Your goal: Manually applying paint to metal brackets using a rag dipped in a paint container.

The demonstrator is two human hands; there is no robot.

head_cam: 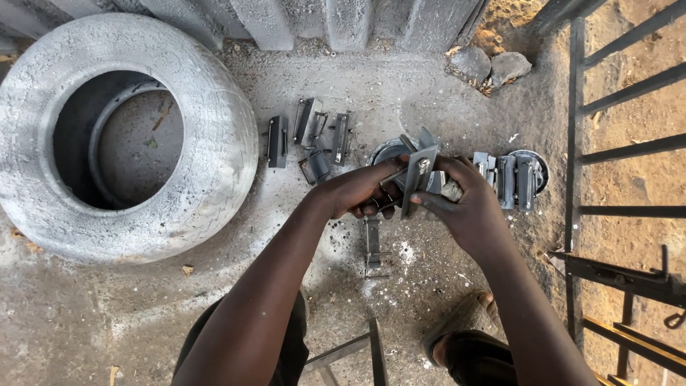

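Left hand (361, 191) and right hand (464, 204) gripping metal bracket (416, 179), tyre (214, 143) left, gate (622, 150) right

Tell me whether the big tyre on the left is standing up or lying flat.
Lying flat. The tyre rests on its sidewall on the dusty ground, its round opening facing up at the camera, with ground showing inside the hole.

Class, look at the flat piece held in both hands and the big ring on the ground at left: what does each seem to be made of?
Flat piece: probably steel, grey with a dull sheen and sharp straight edges, gripped by the left hand and right hand. Big ring: apparently a rubber tyre, its rounded wall coated in pale grey dust.
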